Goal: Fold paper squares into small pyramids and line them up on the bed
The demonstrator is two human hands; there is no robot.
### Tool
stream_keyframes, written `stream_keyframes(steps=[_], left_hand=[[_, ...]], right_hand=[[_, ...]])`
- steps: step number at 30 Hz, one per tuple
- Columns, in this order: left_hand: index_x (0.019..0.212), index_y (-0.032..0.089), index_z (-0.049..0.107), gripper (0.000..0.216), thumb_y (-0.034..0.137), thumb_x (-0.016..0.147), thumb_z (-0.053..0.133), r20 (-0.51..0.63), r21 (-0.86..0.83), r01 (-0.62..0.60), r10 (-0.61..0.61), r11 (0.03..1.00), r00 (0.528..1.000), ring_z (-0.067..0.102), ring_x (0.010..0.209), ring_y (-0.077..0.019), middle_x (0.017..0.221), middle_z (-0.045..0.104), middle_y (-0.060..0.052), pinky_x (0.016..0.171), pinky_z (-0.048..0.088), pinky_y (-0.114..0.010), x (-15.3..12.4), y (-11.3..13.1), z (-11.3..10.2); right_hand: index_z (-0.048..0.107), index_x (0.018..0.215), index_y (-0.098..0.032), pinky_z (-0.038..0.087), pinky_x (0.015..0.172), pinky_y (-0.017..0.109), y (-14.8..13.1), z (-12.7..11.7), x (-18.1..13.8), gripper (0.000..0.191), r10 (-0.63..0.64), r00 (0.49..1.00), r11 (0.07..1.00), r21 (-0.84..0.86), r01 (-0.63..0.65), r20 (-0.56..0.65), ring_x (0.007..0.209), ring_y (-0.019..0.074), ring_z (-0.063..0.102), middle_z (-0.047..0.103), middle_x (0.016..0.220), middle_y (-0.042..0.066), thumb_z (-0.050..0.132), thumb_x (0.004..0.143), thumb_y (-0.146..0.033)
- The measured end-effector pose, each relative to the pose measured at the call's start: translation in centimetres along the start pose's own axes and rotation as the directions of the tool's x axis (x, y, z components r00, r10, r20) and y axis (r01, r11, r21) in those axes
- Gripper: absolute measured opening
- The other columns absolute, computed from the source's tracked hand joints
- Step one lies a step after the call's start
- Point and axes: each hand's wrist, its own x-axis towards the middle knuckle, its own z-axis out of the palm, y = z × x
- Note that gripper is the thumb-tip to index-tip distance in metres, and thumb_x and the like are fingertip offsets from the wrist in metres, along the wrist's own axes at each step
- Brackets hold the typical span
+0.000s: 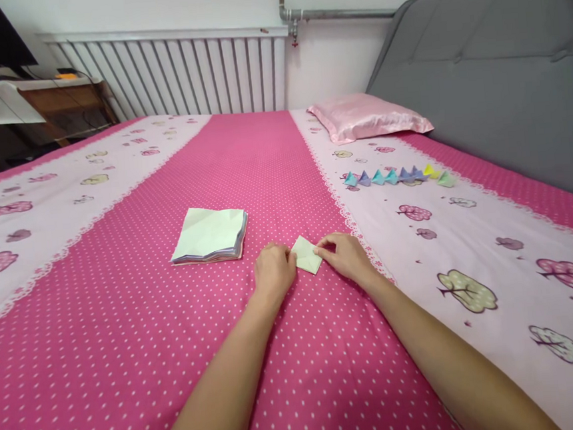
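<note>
A small pale yellow-green folded paper (306, 255) lies on the pink dotted bedsheet (243, 178) in front of me. My left hand (274, 271) is curled, its fingers pinching the paper's left edge. My right hand (344, 255) pinches the paper's right edge with fingertips pressed together. To the left, a stack of creased paper squares (211, 235) rests on the sheet, apart from both hands. Farther right, a row of several small folded paper shapes (397, 176) in blue, purple, yellow and green sits on the pale printed band.
A pink satin pillow (368, 117) lies at the head of the bed beside the grey padded headboard (495, 76). A white radiator (178, 70) runs along the far wall. A wooden desk (56, 104) stands at the far left.
</note>
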Motion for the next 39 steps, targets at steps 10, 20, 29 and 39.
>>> stream_keyframes(steps=[10, 20, 29, 39], left_hand=[[0.087, 0.021, 0.061, 0.019, 0.02, 0.078, 0.044, -0.01, -0.071, 0.0, -0.001, 0.997, 1.0, 0.061, 0.079, -0.0215, 0.087, 0.065, -0.006, 0.065, 0.041, -0.029, 0.1, 0.3, 0.5], [0.087, 0.023, 0.062, 0.018, 0.028, 0.074, 0.05, 0.02, -0.073, 0.083, -0.082, 0.994, 0.996, 0.062, 0.081, -0.024, 0.086, 0.067, -0.007, 0.067, 0.044, -0.031, 0.4, 0.5, 0.8], [0.093, 0.022, 0.066, 0.031, 0.012, 0.073, 0.045, 0.094, -0.128, 0.072, -0.06, 0.989, 0.994, 0.062, 0.086, -0.0214, 0.091, 0.068, -0.008, 0.073, 0.043, -0.028, 0.6, -0.3, 0.2], [0.099, 0.02, 0.065, 0.039, 0.006, 0.07, 0.043, 0.116, -0.203, -0.144, 0.169, 0.969, 0.979, 0.059, 0.09, -0.02, 0.095, 0.066, -0.008, 0.079, 0.043, -0.029, 0.5, -2.0, -0.8]], right_hand=[[0.069, 0.077, -0.022, 0.04, 0.085, 0.037, -0.8, 1.3, -0.3, 0.012, -0.071, 0.992, 0.997, 0.025, 0.074, -0.102, 0.092, 0.0213, 0.056, 0.065, 0.096, 0.006, 0.059, 0.071, -0.024], [0.07, 0.075, -0.021, 0.041, 0.086, 0.037, -0.6, 1.9, -0.2, 0.013, -0.033, 0.993, 0.999, 0.001, 0.033, -0.11, 0.093, 0.0219, 0.057, 0.066, 0.094, 0.006, 0.06, 0.067, -0.023], [0.072, 0.081, -0.02, 0.043, 0.09, 0.034, 0.2, 1.6, 0.1, 0.032, -0.026, 0.997, 0.999, 0.033, 0.028, -0.069, 0.092, 0.0186, 0.06, 0.067, 0.099, 0.005, 0.05, 0.065, -0.004], [0.065, 0.105, -0.026, 0.039, 0.096, 0.038, 1.4, -0.7, 0.3, 0.063, -0.273, 0.948, 0.961, 0.088, 0.262, 0.164, 0.109, 0.0187, 0.053, 0.06, 0.115, 0.003, 0.04, 0.059, 0.008]])
